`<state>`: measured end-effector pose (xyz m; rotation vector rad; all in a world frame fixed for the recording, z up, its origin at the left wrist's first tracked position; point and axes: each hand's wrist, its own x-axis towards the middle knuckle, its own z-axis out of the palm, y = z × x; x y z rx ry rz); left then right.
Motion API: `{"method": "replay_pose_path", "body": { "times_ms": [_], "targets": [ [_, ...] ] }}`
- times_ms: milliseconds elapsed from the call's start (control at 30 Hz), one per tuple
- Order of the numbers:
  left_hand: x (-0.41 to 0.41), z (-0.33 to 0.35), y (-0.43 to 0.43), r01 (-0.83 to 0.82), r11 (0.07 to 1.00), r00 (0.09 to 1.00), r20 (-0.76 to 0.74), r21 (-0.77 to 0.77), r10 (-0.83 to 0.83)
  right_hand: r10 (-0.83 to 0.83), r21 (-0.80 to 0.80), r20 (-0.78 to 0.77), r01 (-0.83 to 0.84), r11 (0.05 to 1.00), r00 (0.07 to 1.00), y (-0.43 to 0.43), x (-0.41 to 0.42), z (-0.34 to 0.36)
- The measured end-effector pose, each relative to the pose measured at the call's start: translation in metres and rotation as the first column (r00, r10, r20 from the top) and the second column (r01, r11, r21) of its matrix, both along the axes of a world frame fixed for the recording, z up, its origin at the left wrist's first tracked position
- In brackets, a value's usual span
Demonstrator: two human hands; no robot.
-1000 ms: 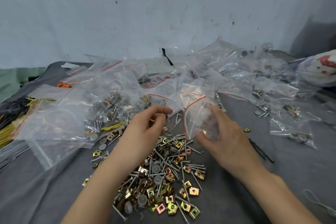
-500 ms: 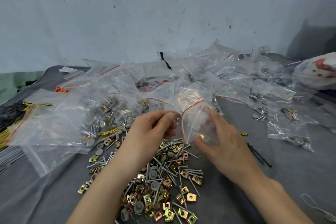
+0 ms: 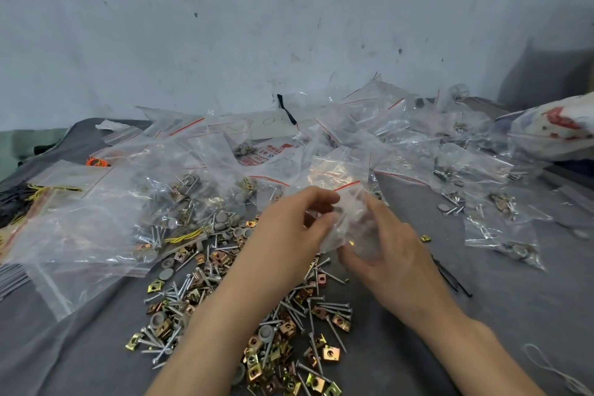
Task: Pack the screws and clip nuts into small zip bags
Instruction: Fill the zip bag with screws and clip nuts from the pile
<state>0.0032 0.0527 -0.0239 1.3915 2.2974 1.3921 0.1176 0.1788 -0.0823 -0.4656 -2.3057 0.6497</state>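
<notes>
Clear plastic zip bag with red strip, frame centre.
Left hand and right hand both pinch it.

In fingers: zip bag clear, red seal stripe. Below fingers: screws silver, clip nuts gold/copper. Dark grey bench.

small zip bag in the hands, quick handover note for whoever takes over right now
Left hand: pinches the mouth of the small clear zip bag with the red seal line.
Right hand: grips that bag from below.
Loose pile of silver screws and gold clip nuts lies on the grey cloth.
Done: filled bags at right.
To do: fill and seal this bag, pack the pile.
</notes>
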Motion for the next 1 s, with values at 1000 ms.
{"method": "replay_pose_path", "body": {
  "times_ms": [1000],
  "targets": [
    [-0.023,-0.033,-0.054,-0.159,0.803,0.917,-0.387,-0.574,-0.095,-0.062,-0.079,-0.062,0.057,0.995,0.996,0.006,-0.006,-0.008]
  ]
}}
